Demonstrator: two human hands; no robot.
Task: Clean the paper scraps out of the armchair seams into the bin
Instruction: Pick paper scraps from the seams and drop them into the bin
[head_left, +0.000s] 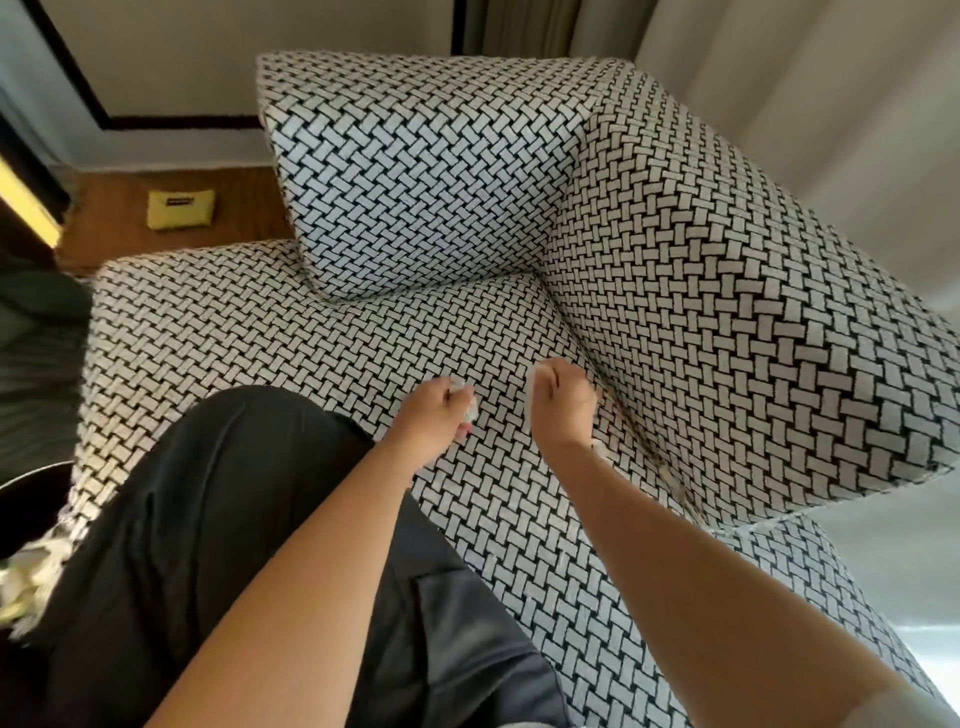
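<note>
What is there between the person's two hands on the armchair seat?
In the head view, only bare woven seat fabric shows between the left hand and the right hand; each fist seems to clutch paper scraps.

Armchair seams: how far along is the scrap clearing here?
Midway. In hand: the left hand is closed on white scraps, and the right hand pinches another. Left: scraps show in the seam by the right wrist. Nothing here shows anything binned; the dark rim at the left edge may be the bin.
</note>
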